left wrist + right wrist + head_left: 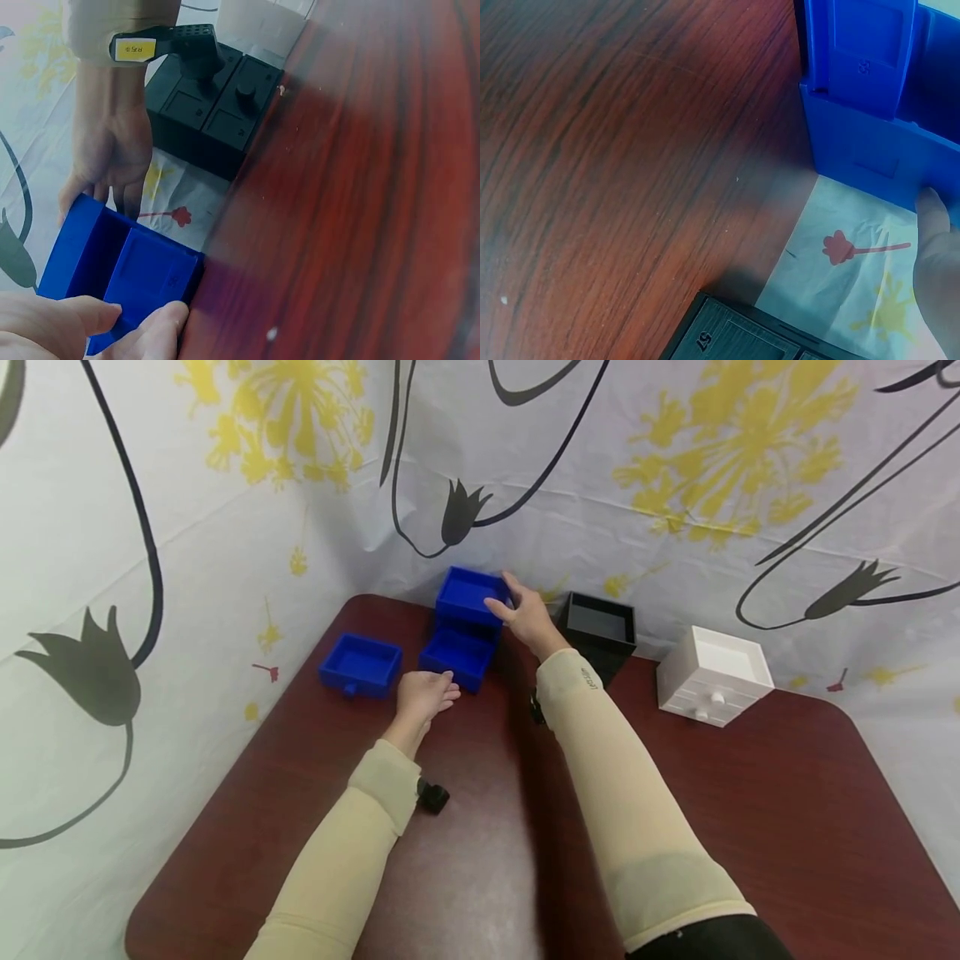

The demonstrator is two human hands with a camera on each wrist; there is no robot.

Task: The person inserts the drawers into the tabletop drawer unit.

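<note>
- Blue cabinet is at the table's far end by the wall, its lower drawer sticking out.
- Right hand: thumb and fingers spread apart against its side – bracing it, I reckon.
- Left hand touches that drawer's front; can't tell if the fingers pinch anything.
- Loose blue drawer sits left, probably parked out of the way.
- Black cabinet, then white one, off right.

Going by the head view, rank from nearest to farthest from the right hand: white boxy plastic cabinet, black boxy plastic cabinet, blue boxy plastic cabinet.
1. Blue cabinet: left of the right hand, touching it.
2. Black cabinet: just right of the hand.
3. White cabinet: farther right.
</note>
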